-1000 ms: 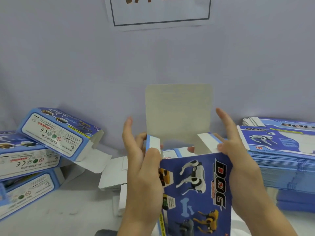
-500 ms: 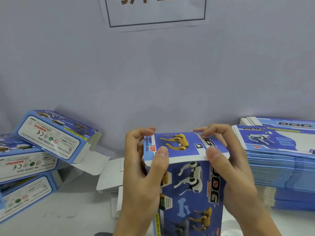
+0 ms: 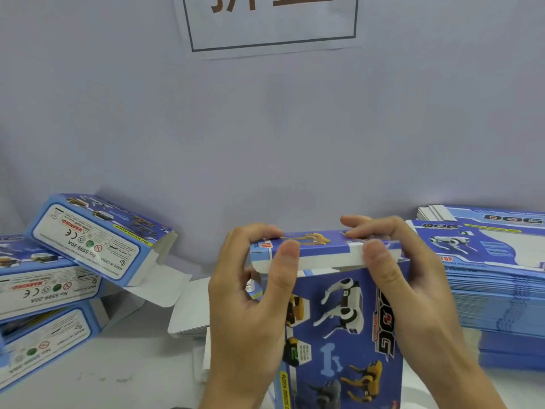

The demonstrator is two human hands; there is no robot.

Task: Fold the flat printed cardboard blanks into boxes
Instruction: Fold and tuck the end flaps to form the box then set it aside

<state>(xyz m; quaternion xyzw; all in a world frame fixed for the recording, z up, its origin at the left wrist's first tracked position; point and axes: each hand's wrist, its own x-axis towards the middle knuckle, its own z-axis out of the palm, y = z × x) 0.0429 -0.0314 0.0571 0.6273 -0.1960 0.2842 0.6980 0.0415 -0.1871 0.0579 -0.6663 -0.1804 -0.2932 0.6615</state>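
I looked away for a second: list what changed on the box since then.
The box's top lid, upright a second ago, has been folded forward and down over the opening; its white tuck flap now hangs over the front edge. The left hand and right hand moved up to grip the lid, fingers on top, thumbs on the flap. The folded boxes and flat stack stayed put.

Wall sign (image 3: 272, 23): I see its top cropped, characters partial. Dog box (image 3: 339, 326): bottom runs off frame. Left folded boxes (image 3: 44, 290): cut by edge; small print illegible.
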